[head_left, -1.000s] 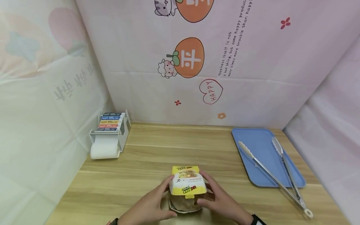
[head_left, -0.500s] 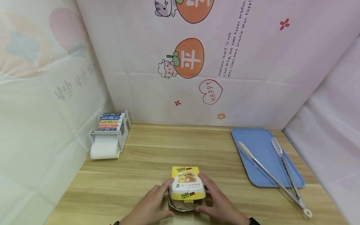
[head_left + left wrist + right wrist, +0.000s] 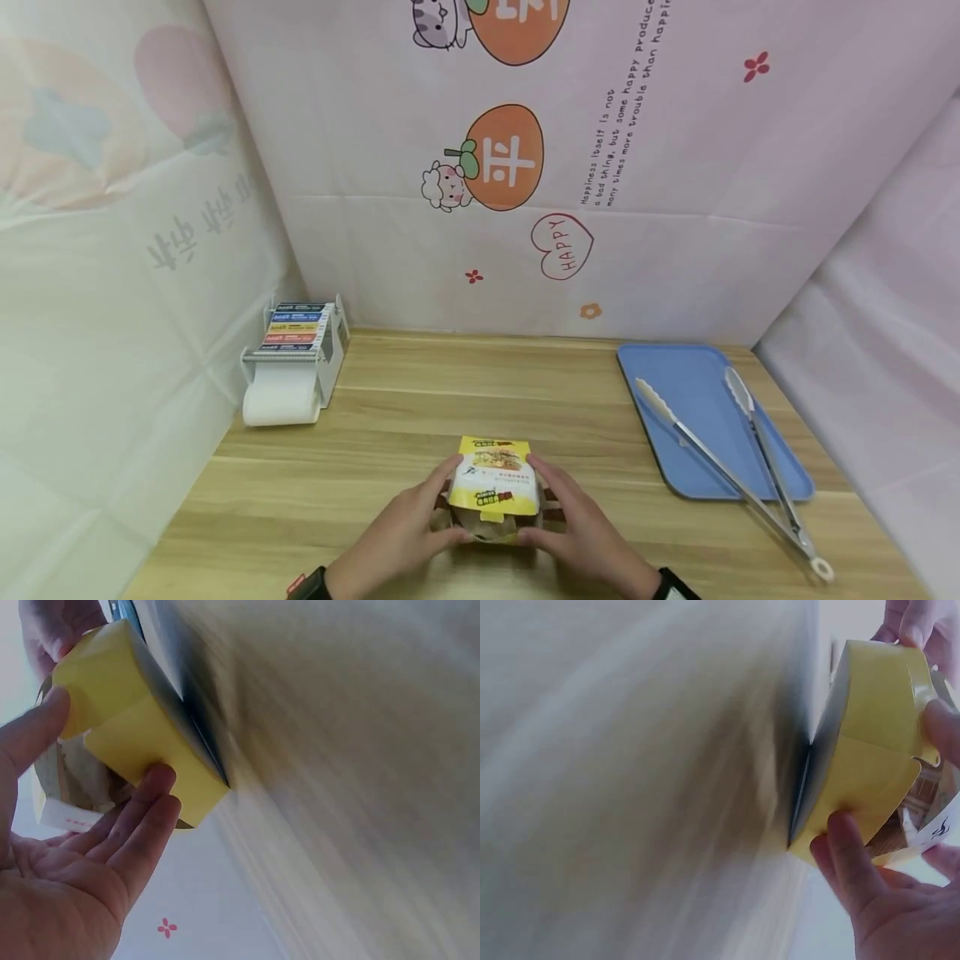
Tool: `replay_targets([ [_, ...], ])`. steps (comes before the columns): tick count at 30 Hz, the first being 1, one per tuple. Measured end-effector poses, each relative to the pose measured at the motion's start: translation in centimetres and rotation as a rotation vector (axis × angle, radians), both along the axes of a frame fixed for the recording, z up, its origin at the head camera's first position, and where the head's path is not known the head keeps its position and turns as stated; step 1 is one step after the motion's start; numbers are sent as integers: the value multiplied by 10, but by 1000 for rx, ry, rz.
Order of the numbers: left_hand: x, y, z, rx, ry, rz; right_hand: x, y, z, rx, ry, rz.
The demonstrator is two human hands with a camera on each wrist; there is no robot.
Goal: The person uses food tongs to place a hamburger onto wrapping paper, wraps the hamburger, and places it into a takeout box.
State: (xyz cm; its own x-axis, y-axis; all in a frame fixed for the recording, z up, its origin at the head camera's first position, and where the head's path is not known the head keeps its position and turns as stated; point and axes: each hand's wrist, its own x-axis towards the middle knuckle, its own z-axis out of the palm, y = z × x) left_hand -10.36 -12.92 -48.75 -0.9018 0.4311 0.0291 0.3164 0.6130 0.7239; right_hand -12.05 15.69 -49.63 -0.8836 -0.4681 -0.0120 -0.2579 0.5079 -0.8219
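Observation:
A burger box (image 3: 495,483), yellow and white with a printed burger on its lid, is between the two hands near the table's front. Its lid is partly down, and brown paper shows through the gap at the front. My left hand (image 3: 401,525) grips the box's left side, thumb at the front and fingers along the side. The right hand (image 3: 585,529) holds the opposite side in the same way. In the left wrist view the yellow base (image 3: 142,712) appears tilted, its near end off the table. The right wrist view also shows brown wrapping (image 3: 922,787) inside.
A blue tray (image 3: 693,467) lies at the right with metal tongs (image 3: 720,467) across it, their ring end past its front edge. At the back left stands a dispenser (image 3: 296,354) with colored labels and a white roll. Printed cloth walls (image 3: 375,250) enclose the wooden table.
The lid came lower over the front, then lifted slightly again. Both hands and the box have shifted a little away from me, still gripping its sides.

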Motion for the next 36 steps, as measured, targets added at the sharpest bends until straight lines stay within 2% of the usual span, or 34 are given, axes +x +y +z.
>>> replay_targets([
  [4, -5, 2, 4, 7, 41, 21, -5, -4, 4, 3, 17, -43],
  [9, -10, 6, 9, -11, 37, 55, -11, -6, 7, 22, 23, -92],
  [14, -13, 11, 15, -42, 21, 100, -17, -10, 11, 36, -7, -126],
  [20, -16, 16, 19, -43, 9, 127, -22, -15, 12, 32, -33, -183],
  [28, -22, 20, 20, -15, -7, 185, -27, -15, 13, 39, 0, -172],
  [36, -28, 21, 20, 54, -64, 162, -32, -12, 16, 46, 38, -171],
])
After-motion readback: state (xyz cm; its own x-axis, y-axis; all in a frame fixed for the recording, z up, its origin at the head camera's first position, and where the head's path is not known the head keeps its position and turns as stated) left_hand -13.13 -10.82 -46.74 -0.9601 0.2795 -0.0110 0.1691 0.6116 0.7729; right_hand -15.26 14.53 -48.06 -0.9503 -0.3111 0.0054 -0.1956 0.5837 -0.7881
